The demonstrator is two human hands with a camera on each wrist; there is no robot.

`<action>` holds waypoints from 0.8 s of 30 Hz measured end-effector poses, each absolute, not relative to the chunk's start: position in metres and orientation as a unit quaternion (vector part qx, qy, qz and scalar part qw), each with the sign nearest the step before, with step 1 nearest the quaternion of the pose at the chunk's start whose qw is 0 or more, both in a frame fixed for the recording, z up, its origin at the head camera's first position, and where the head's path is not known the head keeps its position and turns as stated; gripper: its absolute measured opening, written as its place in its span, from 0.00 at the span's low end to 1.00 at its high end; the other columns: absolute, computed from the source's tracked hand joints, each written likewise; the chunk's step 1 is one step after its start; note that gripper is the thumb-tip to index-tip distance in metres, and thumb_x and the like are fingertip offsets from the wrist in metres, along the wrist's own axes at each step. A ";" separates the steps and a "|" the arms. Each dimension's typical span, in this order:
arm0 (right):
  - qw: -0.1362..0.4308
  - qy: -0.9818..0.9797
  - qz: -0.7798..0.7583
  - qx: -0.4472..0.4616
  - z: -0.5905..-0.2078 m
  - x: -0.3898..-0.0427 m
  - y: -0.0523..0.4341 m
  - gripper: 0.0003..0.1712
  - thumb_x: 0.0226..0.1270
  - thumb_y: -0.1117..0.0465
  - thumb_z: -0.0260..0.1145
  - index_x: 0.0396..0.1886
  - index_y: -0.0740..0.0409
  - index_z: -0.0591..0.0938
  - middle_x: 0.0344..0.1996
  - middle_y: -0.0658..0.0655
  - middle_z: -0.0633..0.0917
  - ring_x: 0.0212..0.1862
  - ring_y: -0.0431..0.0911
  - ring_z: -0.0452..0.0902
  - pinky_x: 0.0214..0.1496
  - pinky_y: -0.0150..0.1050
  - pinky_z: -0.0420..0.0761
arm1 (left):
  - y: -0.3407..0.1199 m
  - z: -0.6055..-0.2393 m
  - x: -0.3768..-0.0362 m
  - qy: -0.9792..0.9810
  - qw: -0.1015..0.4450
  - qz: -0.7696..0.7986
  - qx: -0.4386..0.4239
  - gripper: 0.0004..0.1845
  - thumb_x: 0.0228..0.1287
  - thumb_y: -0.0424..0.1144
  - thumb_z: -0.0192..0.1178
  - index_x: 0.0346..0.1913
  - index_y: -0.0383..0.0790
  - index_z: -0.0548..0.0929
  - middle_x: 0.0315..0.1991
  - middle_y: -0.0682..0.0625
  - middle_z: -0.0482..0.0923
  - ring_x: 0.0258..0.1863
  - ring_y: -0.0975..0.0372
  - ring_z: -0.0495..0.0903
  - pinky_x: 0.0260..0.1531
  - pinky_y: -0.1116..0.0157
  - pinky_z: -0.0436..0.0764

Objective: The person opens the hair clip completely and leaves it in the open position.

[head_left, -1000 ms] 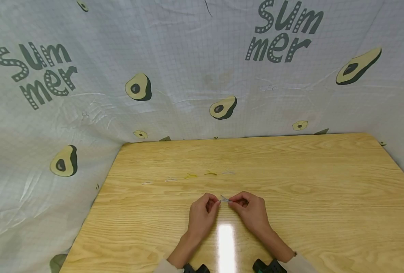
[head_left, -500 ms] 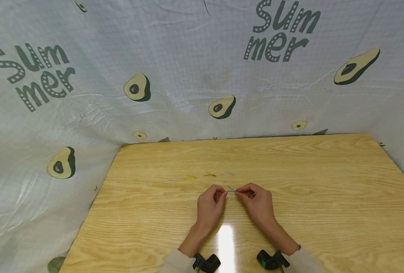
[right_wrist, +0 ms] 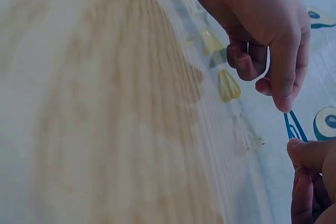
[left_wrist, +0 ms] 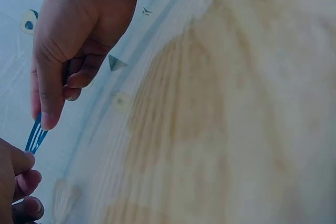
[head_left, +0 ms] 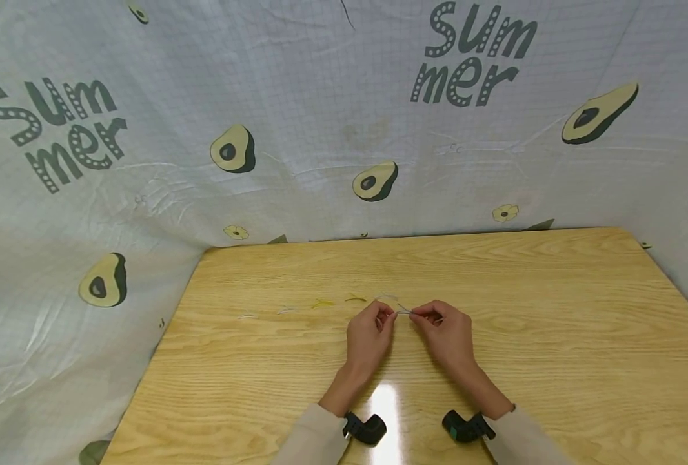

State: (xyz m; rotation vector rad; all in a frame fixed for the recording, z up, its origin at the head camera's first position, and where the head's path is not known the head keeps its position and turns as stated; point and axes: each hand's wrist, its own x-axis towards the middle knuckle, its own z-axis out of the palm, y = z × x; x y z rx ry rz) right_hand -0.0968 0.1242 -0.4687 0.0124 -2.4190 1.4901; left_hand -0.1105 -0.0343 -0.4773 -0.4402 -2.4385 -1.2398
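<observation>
A small blue snap hair clip [head_left: 404,312] is held above the wooden table, one end in each hand. Its prongs stand apart at an angle in the head view. My left hand [head_left: 369,336] pinches one end between thumb and forefinger; the other fingers curl in. Opposite it, my right hand [head_left: 450,336] pinches the other end in the same way. In the left wrist view the fingertips cover both ends of the hair clip [left_wrist: 35,136], so only its middle shows. The right wrist view also shows the blue hair clip [right_wrist: 294,126] between the two hands.
Beyond the hands, a row of hair clips lies on the wooden table [head_left: 553,336]: pale ones [head_left: 248,316] at the left, two yellow ones [right_wrist: 229,85] in the middle, and another pale one [head_left: 386,296] close to my left hand. A printed curtain [head_left: 297,97] hangs behind.
Both hands have moved forward and slightly right together with the hair clip, closer to the row on the table. Their pinch on it looks the same.
</observation>
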 end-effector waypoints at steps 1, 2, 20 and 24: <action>0.151 -0.842 0.518 0.003 -0.469 -0.098 0.125 0.03 0.56 0.63 0.74 0.29 0.53 0.86 0.23 0.47 0.84 0.24 0.40 0.77 0.25 0.33 0.75 | -0.033 -0.478 -0.113 -0.867 0.184 -0.437 -0.154 0.04 0.59 0.31 0.67 0.31 0.41 0.81 0.20 0.55 0.74 0.18 0.69 0.69 0.19 0.75 0.69; 0.152 -0.842 0.517 0.001 -0.469 -0.099 0.126 0.03 0.56 0.63 0.74 0.29 0.53 0.86 0.23 0.47 0.84 0.24 0.40 0.77 0.25 0.33 0.75 | -0.031 -0.478 -0.115 -0.868 0.186 -0.435 -0.153 0.04 0.59 0.32 0.67 0.30 0.41 0.81 0.20 0.55 0.74 0.18 0.69 0.69 0.18 0.75 0.68; 0.145 -0.850 0.504 -0.046 -0.476 -0.121 0.138 0.02 0.58 0.62 0.73 0.30 0.56 0.87 0.23 0.51 0.84 0.22 0.43 0.75 0.22 0.33 0.73 | -0.009 -0.487 -0.137 -0.901 0.190 -0.369 -0.128 0.02 0.59 0.36 0.67 0.32 0.42 0.84 0.14 0.58 0.69 0.13 0.70 0.66 0.15 0.73 0.64; 0.137 -0.852 0.502 -0.057 -0.478 -0.125 0.140 0.03 0.59 0.61 0.72 0.31 0.56 0.87 0.22 0.51 0.84 0.22 0.44 0.74 0.22 0.33 0.72 | -0.006 -0.488 -0.140 -0.909 0.196 -0.345 -0.129 0.02 0.59 0.37 0.67 0.32 0.43 0.84 0.14 0.58 0.71 0.14 0.69 0.68 0.15 0.72 0.65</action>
